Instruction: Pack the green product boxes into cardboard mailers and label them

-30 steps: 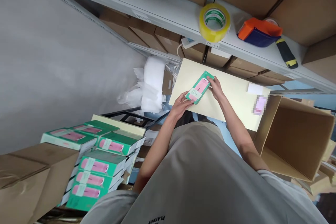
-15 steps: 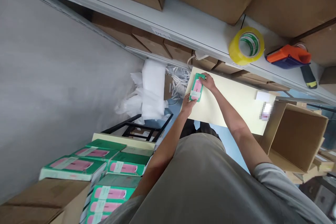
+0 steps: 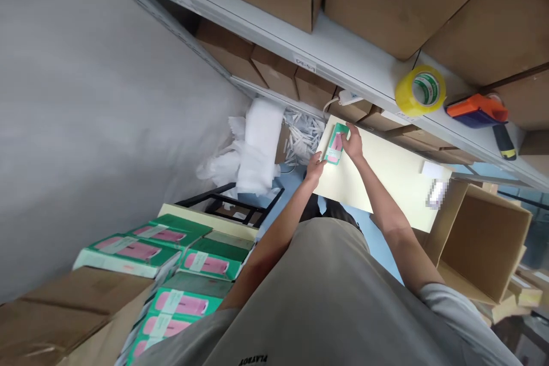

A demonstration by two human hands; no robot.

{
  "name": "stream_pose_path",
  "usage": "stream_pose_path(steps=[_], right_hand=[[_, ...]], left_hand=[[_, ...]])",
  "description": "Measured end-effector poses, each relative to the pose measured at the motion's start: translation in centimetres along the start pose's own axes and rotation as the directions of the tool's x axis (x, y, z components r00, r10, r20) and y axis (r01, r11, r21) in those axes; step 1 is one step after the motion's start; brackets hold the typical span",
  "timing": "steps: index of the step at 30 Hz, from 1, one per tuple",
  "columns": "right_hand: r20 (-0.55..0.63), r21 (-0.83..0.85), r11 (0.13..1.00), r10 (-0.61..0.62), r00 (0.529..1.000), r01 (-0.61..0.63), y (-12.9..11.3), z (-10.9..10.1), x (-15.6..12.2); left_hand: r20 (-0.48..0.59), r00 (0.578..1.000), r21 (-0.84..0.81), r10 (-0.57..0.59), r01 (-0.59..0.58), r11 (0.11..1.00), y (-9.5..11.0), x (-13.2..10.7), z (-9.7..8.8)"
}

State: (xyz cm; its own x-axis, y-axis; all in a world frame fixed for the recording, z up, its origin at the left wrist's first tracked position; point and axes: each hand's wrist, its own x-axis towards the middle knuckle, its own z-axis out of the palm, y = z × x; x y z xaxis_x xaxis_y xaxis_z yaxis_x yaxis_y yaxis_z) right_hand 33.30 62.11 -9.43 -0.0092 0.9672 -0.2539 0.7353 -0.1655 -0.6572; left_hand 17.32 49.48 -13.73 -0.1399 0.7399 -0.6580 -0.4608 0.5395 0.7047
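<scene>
A slim green box (image 3: 335, 146) with a pink bottle-like picture and a pale label band is at the left end of the cream tabletop (image 3: 386, 177). I cannot tell whether it lies flat or is slightly raised. At its upper right corner, my right hand (image 3: 353, 144) has the thumb over the printed face and the other fingers along the edge. By the lower left corner is my left hand (image 3: 316, 168), thumb and fingers apart, the thumb close to or touching the box.
Stacked green boxes (image 3: 201, 263) stand at lower left beside a brown carton (image 3: 72, 303). An open carton (image 3: 484, 240) is at right. Overhead, the shelf (image 3: 355, 48) holds cartons, yellow tape (image 3: 420, 91) and an orange tape dispenser (image 3: 478, 110). White foam wrap (image 3: 261, 146) lies by the wall.
My left hand's fingers have loosened from the box's lower end. My right hand has shifted on its upper right edge. The whole view has turned slightly.
</scene>
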Motion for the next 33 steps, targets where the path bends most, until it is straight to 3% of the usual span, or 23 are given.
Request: stream_pose_path(steps=[3, 6, 9, 13, 20, 26, 29, 33], right_hand=[[-0.052, 0.068, 0.987, -0.144, 0.988, 0.148, -1.9, -1.1, -2.8], [-0.075, 0.139, 0.940, -0.302, 0.950, 0.310, -4.2, -1.7, -5.5], [-0.080, 0.207, 0.864, -0.452, 0.889, 0.458, -7.2, -1.6, -8.5], [-0.031, 0.324, 0.746, -0.606, 0.795, 0.582, -12.0, -0.6, -14.0], [0.151, 0.565, 0.551, -0.801, 0.580, 0.614, -20.1, 2.6, -27.8], [0.342, 0.692, 0.479, -0.876, 0.339, 0.540, -25.8, 6.3, -41.9], [0.417, 0.736, 0.472, -0.881, 0.224, 0.485, -28.5, 10.4, -49.6], [0.538, 0.739, 0.533, -0.835, 0.115, 0.411, -31.3, 18.7, -60.0]], left_hand=[[-0.076, 0.996, -0.074, 0.038, -0.044, 0.996, 2.2, -2.3, -0.7], [-0.123, 0.983, -0.158, 0.136, -0.155, 0.975, 4.5, -6.6, -2.1], [-0.192, 0.947, -0.203, 0.259, -0.297, 0.933, 5.9, -12.9, -4.6], [-0.401, 0.846, -0.189, 0.352, -0.453, 0.871, 5.6, -23.0, -8.7], [-0.741, 0.555, -0.167, 0.378, -0.697, 0.697, 2.1, -39.5, -16.9], [-0.890, 0.312, -0.112, 0.331, -0.856, 0.505, -2.4, -50.5, -25.5], [-0.922, 0.237, -0.074, 0.308, -0.885, 0.459, -5.3, -55.6, -30.2], [-0.957, 0.150, -0.030, 0.250, -0.903, 0.429, -9.5, -62.6, -36.2]])
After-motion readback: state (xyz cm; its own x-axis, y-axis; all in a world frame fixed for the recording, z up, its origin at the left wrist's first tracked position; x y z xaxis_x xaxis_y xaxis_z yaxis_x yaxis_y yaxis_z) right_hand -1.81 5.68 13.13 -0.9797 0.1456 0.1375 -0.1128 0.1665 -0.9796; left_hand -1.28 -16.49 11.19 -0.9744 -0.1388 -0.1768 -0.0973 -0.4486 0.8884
